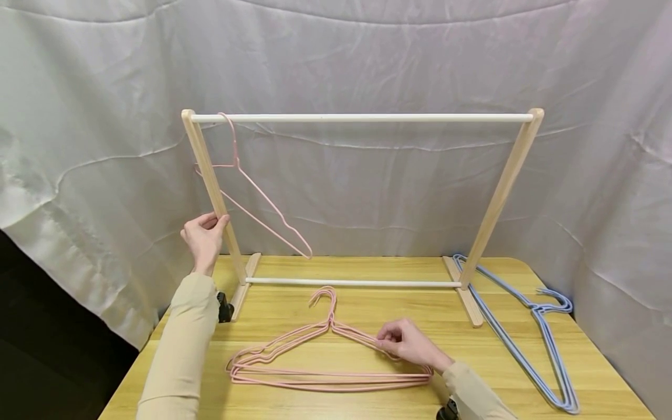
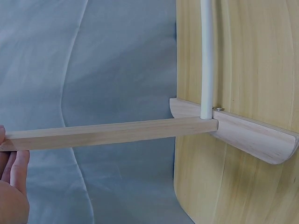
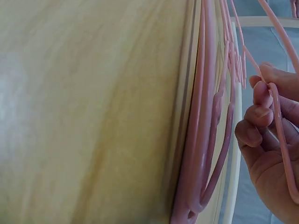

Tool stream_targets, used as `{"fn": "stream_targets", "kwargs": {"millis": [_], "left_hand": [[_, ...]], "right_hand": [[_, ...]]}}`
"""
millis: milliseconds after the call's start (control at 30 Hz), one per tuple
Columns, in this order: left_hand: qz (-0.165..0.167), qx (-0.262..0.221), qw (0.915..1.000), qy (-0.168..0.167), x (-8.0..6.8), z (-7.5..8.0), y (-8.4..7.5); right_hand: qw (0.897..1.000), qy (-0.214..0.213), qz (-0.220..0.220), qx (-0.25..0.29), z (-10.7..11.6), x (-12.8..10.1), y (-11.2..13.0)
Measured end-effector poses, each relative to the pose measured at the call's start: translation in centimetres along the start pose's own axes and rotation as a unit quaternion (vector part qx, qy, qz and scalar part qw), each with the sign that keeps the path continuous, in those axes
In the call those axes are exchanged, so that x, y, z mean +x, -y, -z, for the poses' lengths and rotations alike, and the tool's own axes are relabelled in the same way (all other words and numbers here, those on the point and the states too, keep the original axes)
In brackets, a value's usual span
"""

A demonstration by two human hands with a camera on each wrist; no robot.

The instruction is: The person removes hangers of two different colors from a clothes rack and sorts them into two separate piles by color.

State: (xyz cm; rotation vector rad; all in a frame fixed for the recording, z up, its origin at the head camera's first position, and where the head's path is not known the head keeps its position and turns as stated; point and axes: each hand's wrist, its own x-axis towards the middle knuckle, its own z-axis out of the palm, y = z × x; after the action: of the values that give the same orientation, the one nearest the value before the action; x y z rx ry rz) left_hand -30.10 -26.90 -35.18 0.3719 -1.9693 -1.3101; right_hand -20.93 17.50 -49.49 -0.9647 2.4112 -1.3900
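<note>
Right hand (image 1: pixel 406 344) fingers (image 3: pixel 261 116) pinch a thin pink wire hanger from the stack of pink hangers (image 1: pixel 315 364) lying flat on the wood-grain counter (image 1: pixel 367 318). Left hand (image 1: pixel 203 238) fingers curl round the slanted pale wooden post (image 1: pixel 212 186) of the rack.

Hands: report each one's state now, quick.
Left hand: fingers wrapped round the rack's left wooden post.
Right hand: fingers pinching a wire of the pink hanger stack on the table.
</note>
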Motion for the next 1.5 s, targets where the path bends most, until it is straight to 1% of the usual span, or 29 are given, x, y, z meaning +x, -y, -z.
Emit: {"fn": "stream_targets", "kwargs": {"millis": [67,167,200,267,333,400,467,567,600,667,767,867,933,1033,1100,1233,1333,1500], "left_hand": [[-0.001,-0.003,1.0000,0.001,0.0,-0.1,0.0],[0.000,-0.005,1.0000,0.003,-0.1,-0.2,-0.1],[0.000,-0.004,1.0000,0.002,-0.1,-0.2,-0.1],[0.003,-0.001,1.0000,0.001,-0.1,-0.3,-0.1],[0.002,-0.001,1.0000,-0.001,-0.1,-0.2,-0.2],[0.001,-0.008,1.0000,0.001,-0.1,-0.1,-0.2],[-0.002,-0.017,0.9998,0.005,-0.1,0.0,-0.1],[-0.004,-0.024,0.9996,0.011,0.0,0.2,0.0],[-0.004,-0.023,0.9997,0.012,0.0,0.2,0.0],[-0.002,-0.024,0.9996,0.013,0.0,0.3,0.1],[0.001,-0.023,0.9997,0.012,-0.1,0.3,0.3],[-0.002,-0.017,0.9998,0.014,-0.2,0.3,0.3],[-0.005,-0.017,0.9997,0.017,-0.2,0.2,0.3],[-0.004,-0.023,0.9996,0.017,-0.2,0.1,0.2],[-0.001,-0.025,0.9996,0.014,-0.1,0.1,0.2],[-0.001,-0.009,0.9999,0.009,-0.1,0.1,0.2],[-0.003,-0.006,0.9999,0.010,-0.1,0.1,0.2],[-0.002,-0.018,0.9997,0.015,-0.1,0.1,0.2]], "right_hand": [[1.000,-0.010,-0.002,-0.006,0.0,-0.1,-0.1],[0.999,-0.038,0.002,-0.020,0.2,0.0,-0.1],[0.998,-0.049,0.009,-0.027,0.4,0.2,0.0],[0.996,-0.070,0.026,-0.045,1.0,0.9,0.7],[0.994,-0.082,0.045,-0.064,1.8,2.1,2.0],[0.991,-0.089,0.059,-0.082,2.8,3.9,4.1],[0.988,-0.103,0.068,-0.095,3.7,6.0,6.7],[0.981,-0.141,0.082,-0.106,4.3,9.9,11.1],[0.979,-0.155,0.084,-0.105,4.2,11.2,12.5],[0.978,-0.171,0.080,-0.093,3.7,13.6,15.1],[0.982,-0.168,0.049,-0.065,2.5,16.7,18.3],[0.985,-0.161,0.026,-0.050,1.3,18.9,20.3],[0.984,-0.168,0.016,-0.048,0.6,19.8,21.1],[0.982,-0.185,0.007,-0.043,-0.1,20.7,21.7],[0.979,-0.201,0.001,-0.041,-0.5,21.0,21.9],[0.971,-0.237,-0.005,-0.026,-0.8,21.3,22.0],[0.966,-0.258,-0.002,-0.018,-0.9,21.4,22.1],[0.958,-0.285,0.013,-0.015,-0.9,21.5,22.0]]}}
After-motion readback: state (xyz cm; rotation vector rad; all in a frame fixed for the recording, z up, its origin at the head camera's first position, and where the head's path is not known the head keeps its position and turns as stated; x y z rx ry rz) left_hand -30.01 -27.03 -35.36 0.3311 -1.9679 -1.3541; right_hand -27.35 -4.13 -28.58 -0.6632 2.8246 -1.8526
